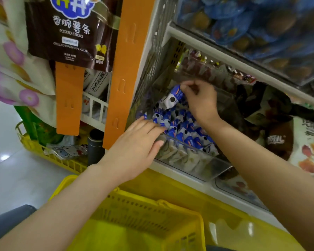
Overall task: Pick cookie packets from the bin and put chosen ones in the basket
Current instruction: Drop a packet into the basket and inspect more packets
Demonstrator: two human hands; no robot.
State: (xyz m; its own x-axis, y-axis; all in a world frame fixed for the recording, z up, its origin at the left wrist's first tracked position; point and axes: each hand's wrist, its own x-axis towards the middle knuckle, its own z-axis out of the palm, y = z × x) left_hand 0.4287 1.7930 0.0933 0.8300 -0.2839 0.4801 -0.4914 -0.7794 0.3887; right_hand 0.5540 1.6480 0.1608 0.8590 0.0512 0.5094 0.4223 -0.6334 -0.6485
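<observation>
The cookie packets [183, 129] at the centre are blue and white with black spots and orange streaks; the basket [143, 214] at 6 o'clock is yellow. At 11 o'clock a brown bag [69, 29] carries white lettering beside orange strips [127, 69], and a cream bag [16, 69] at 9 o'clock bears pink and purple flowers.

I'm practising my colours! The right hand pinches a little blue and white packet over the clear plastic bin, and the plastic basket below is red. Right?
Not quite. The head view shows the perforated plastic basket is yellow, not red. The right hand does pinch a blue and white packet over the clear plastic bin.
</observation>
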